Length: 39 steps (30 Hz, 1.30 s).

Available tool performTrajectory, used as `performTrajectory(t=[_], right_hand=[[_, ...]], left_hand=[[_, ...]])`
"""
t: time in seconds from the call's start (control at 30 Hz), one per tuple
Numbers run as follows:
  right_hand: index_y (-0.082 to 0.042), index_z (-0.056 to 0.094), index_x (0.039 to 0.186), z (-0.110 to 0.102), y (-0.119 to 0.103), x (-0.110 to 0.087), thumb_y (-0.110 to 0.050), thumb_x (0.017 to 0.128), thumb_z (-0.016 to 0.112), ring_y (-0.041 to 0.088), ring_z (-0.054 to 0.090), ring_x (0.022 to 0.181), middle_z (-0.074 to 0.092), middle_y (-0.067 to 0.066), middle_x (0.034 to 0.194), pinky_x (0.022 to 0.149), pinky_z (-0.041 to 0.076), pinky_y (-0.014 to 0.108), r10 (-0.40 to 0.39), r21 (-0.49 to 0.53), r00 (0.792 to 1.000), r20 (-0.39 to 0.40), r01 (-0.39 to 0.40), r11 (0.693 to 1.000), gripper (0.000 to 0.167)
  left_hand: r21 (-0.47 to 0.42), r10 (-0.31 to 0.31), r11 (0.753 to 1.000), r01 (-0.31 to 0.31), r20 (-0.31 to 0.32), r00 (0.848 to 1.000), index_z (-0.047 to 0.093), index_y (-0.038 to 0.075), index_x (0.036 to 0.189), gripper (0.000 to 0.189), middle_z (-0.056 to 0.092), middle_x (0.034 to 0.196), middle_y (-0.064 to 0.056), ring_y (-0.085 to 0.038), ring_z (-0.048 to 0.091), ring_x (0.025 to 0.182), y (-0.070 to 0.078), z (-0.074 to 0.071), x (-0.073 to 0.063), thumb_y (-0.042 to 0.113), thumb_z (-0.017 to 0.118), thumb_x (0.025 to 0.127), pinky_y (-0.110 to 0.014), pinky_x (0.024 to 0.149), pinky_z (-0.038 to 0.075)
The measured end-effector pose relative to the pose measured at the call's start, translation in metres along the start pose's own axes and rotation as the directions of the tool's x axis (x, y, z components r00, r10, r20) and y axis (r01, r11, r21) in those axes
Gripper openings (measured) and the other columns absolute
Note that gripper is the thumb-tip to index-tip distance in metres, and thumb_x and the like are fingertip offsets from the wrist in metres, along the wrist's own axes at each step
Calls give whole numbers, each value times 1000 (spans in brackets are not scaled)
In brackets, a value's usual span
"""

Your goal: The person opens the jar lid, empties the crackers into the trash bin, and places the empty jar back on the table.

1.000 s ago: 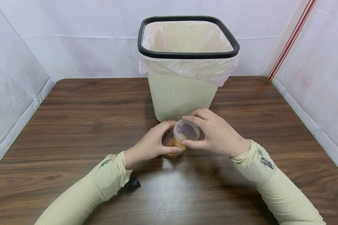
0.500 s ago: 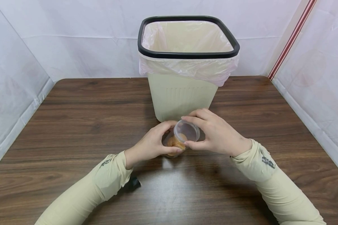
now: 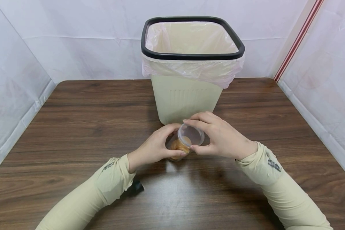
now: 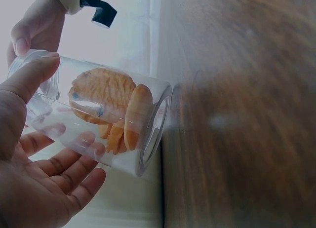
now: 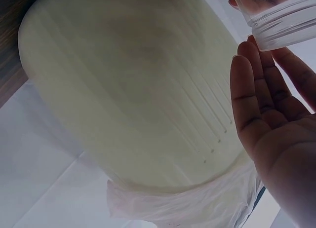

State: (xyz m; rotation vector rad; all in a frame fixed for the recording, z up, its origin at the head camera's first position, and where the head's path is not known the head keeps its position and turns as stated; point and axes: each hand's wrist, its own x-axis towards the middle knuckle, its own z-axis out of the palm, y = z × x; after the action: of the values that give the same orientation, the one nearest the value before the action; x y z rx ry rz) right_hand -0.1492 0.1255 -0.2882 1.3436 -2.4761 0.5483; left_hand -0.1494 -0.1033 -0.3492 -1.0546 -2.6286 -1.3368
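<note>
A clear plastic jar with several golden-brown, pastry-like pieces inside stands tilted, its base at the tabletop. My left hand grips the jar round its side, thumb in front and fingers behind. At the upper right end sits a clear round lid, its face toward the head camera. The right hand holds this lid by its edge between thumb and index finger, the other fingers curving beside it. In the right wrist view, the ridged lid edge shows right at those fingertips.
Just behind the hands stands a cream trash bin with a black rim and a pinkish plastic liner. A dark strap piece shows under the left sleeve. White sheeting surrounds the brown wooden table.
The right index fingertip has slid slightly left along the lid's far edge, and the thumb slightly right along the near edge. The left hand and jar stay nearly still.
</note>
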Motion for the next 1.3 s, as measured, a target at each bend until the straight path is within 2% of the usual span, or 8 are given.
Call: performTrajectory(t=[0.4, 0.57, 0.87, 1.03, 1.3], right_hand=[[-3, 60, 128, 2, 0, -1, -31, 76, 75, 22, 57, 106, 60, 10, 117, 91, 47, 36, -12, -19, 1000, -4, 12, 1000, 61], [-4, 60, 128, 3, -2, 0, -39, 79, 75, 23, 57, 107, 61, 10, 117, 92, 47, 38, 16, -44, 1000, -5, -16, 999, 63], [-3, 61, 127, 5, -6, -1, -43, 79, 75, 24, 58, 105, 62, 10, 115, 91, 48, 38, 48, -90, 999, -17, -49, 995, 64], [-2, 61, 125, 7, -6, 0, -49, 77, 74, 24, 59, 103, 63, 10, 113, 89, 49, 38, 43, -139, 998, -41, -48, 989, 69], [-2, 65, 119, 8, -7, 1, -49, 74, 76, 23, 58, 98, 63, 8, 105, 81, 51, 36, 77, -166, 994, -75, -88, 982, 66]], left_hand=[[15, -6, 1000, 6, 0, 1000, 51, 8, 133, 69, 60, 127, -6, -16, 55, 112, 0, 1, 0, 24, 83, 74, -37, 97, 47], [19, -1, 1000, 1, 1, 1000, 51, 8, 133, 68, 60, 127, -5, -16, 55, 110, 0, 0, 0, 24, 83, 75, -37, 96, 47], [2, -6, 1000, 6, 1, 1000, 52, 7, 132, 67, 60, 126, -7, -16, 55, 108, 2, 0, 0, 23, 82, 75, -41, 95, 47], [8, -7, 1000, 7, 2, 1000, 52, 8, 132, 67, 60, 127, -7, -16, 55, 110, 2, 0, 0, 24, 83, 75, -39, 96, 47], [-1, -8, 1000, 8, 3, 1000, 52, 9, 132, 66, 59, 126, -3, -15, 55, 111, 2, 0, 0, 23, 82, 75, -38, 96, 47]])
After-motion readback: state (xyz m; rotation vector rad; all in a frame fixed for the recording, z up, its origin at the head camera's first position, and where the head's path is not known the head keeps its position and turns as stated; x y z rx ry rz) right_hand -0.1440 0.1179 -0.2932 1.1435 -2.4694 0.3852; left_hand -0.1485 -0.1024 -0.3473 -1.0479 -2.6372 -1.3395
